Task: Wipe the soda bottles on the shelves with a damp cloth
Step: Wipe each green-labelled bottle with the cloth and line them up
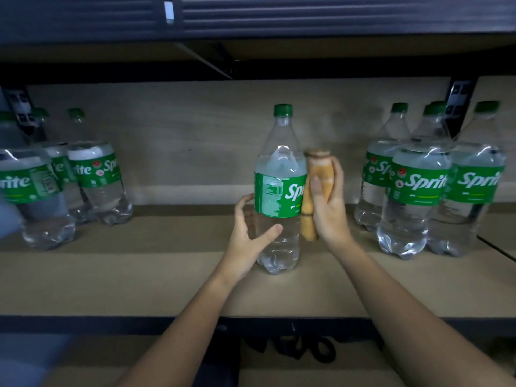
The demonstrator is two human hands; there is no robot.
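Note:
A clear Sprite bottle (279, 191) with a green cap and green label stands upright in the middle of the shelf (139, 280). My left hand (247, 236) is around its lower left side, thumb across the front, fingers behind. My right hand (328, 208) grips a folded tan cloth (315, 191) and holds it against the bottle's right side, at label height.
Three Sprite bottles (95, 182) stand at the left of the shelf, several more Sprite bottles (418, 196) at the right. A dark upper shelf (251, 65) hangs overhead. Black brackets sit at the back corners. A lower shelf shows beneath the front edge.

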